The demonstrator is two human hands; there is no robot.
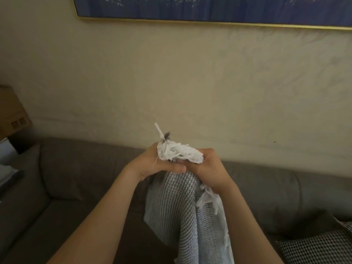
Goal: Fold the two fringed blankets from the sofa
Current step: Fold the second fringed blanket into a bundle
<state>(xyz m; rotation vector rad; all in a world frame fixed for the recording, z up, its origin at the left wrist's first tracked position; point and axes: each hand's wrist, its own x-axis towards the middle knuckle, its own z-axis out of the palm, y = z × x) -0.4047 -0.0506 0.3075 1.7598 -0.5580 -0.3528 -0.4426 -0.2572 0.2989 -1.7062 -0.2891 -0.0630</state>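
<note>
A grey-and-white woven blanket (177,210) with white fringe hangs down in front of me over the grey sofa (80,168). Both hands are raised together at its top edge. My left hand (152,164) grips the bunched edge, with a tuft of fringe (179,152) sticking up above the fingers. My right hand (207,168) grips the same edge right beside it, and more fringe hangs below its wrist. At the lower right lies a black-and-white checked cloth (316,248) on the sofa seat; whether it has fringe is not visible.
The sofa backrest runs across the view against a cream wall (171,82). A blue picture in a gold frame (209,10) hangs above. A cardboard box (11,111) and some white items stand at the left past the sofa arm.
</note>
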